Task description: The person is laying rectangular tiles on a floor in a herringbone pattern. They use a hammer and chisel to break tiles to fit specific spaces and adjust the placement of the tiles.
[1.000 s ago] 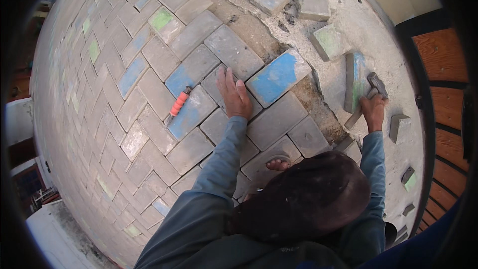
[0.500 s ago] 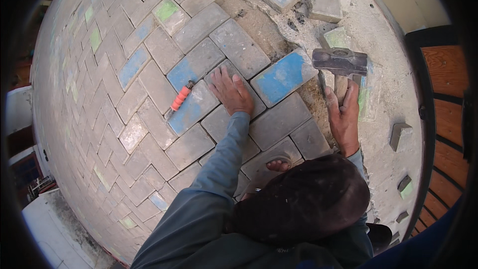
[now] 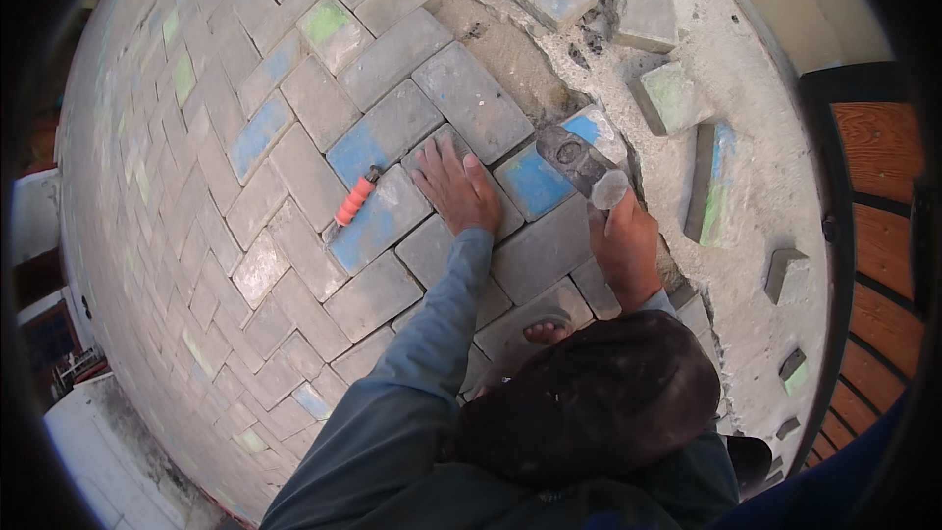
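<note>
My left hand (image 3: 456, 185) lies flat on a grey paving block, its fingers stretched out. Gripped in my right hand (image 3: 626, 247) is a sledgehammer with a dark, worn steel head (image 3: 577, 157). That head is over a blue-painted paving block (image 3: 533, 183) at the edge of the laid pavers; I cannot tell whether it touches the block. My fist covers most of the handle. Left of my left hand, a chisel-like tool with an orange-red ribbed grip (image 3: 353, 200) rests across a partly blue block (image 3: 378, 226).
Loose block pieces (image 3: 643, 20) lie on the rough concrete strip at the right, some painted green or blue. A sandy gap (image 3: 505, 44) runs between the pavers and the concrete. A wood-slatted gate (image 3: 873, 137) stands at the far right. My foot (image 3: 547, 332) is on the pavers.
My right hand has swung the sledgehammer left and down, from above the concrete strip to over the blue-painted block. My left hand stays in place.
</note>
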A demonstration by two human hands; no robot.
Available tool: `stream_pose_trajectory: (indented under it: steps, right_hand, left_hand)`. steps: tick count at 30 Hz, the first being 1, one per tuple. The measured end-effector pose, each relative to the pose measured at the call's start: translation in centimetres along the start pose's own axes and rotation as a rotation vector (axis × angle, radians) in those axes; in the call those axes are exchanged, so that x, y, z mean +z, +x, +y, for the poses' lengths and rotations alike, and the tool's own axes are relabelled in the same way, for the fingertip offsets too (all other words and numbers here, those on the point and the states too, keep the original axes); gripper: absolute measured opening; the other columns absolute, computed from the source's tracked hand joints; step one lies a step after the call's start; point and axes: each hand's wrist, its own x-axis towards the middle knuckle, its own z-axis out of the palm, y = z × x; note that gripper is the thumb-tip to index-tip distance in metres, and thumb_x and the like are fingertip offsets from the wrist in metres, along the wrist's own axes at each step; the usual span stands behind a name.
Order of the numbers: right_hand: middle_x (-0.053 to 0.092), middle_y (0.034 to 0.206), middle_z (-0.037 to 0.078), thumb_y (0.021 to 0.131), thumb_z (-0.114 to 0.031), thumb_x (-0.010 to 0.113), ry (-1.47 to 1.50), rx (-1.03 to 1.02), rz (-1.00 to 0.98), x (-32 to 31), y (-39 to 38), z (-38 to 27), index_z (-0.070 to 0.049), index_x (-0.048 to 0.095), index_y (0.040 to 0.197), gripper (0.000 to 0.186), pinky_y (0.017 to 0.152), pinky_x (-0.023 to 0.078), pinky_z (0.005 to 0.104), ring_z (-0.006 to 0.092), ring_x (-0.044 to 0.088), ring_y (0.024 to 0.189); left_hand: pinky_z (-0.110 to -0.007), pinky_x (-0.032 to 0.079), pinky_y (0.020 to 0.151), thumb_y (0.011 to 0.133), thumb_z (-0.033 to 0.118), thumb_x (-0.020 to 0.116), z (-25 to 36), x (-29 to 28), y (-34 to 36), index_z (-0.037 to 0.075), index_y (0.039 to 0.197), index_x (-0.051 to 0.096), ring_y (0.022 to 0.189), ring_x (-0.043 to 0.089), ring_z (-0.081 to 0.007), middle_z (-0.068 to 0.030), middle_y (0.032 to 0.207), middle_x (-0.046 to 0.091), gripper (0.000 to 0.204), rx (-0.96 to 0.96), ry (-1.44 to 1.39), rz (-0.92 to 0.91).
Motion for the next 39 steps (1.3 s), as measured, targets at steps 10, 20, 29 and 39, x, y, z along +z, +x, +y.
stream_pose_trajectory:
  steps: [10, 20, 29, 39]
  right_hand:
    - [0.065, 0.079, 0.022, 0.099, -0.024, 0.064, 0.132, 0.207, -0.114, 0.6, -2.2, 0.9, -0.005, 0.049, 0.106, 0.025, 0.061, 0.052, 0.0508, 0.0443, 0.066, 0.071]
    - [0.068, 0.094, 0.023, 0.094, -0.013, 0.062, -0.212, 0.057, -0.217, 2.0, 2.4, 5.9, -0.006, 0.051, 0.111, 0.022, 0.064, 0.055, 0.0516, 0.0432, 0.069, 0.078]
    - [0.067, 0.086, 0.016, 0.091, -0.009, 0.059, -0.183, 0.054, -0.077, 2.7, -0.9, 5.3, -0.007, 0.049, 0.11, 0.021, 0.06, 0.053, 0.0495, 0.0371, 0.07, 0.073]
    - [0.067, 0.087, 0.015, 0.092, -0.008, 0.058, -0.137, 0.113, 0.002, 0.9, 0.9, 3.4, -0.008, 0.049, 0.107, 0.018, 0.061, 0.055, 0.0491, 0.0364, 0.071, 0.071]
  left_hand:
    - [-0.061, 0.007, 0.125, 0.105, 0.031, 0.052, 0.9, -1.6, -0.6, 0.023, 0.142, 0.058, 0.155, 0.023, -0.036, -0.0196, 0.165, 0.03, 0.038, 0.343, 0.299, -0.28]
    - [-0.059, 0.005, 0.126, 0.107, 0.032, 0.046, 1.9, 0.7, -0.2, 0.012, 0.155, 0.041, 0.157, 0.018, -0.0344, -0.0187, 0.167, 0.026, 0.052, 0.282, 0.371, -0.247]
    - [-0.058, 0.004, 0.126, 0.107, 0.032, 0.044, 2.1, 0.7, -0.3, 0.009, 0.153, 0.042, 0.157, 0.018, -0.0344, -0.0191, 0.167, 0.025, 0.052, 0.29, 0.406, -0.279]
    - [-0.058, 0.003, 0.126, 0.108, 0.034, 0.042, 1.5, 0.2, -0.3, 0.01, 0.154, 0.042, 0.158, 0.016, -0.034, -0.0186, 0.166, 0.027, 0.052, 0.289, 0.41, -0.276]
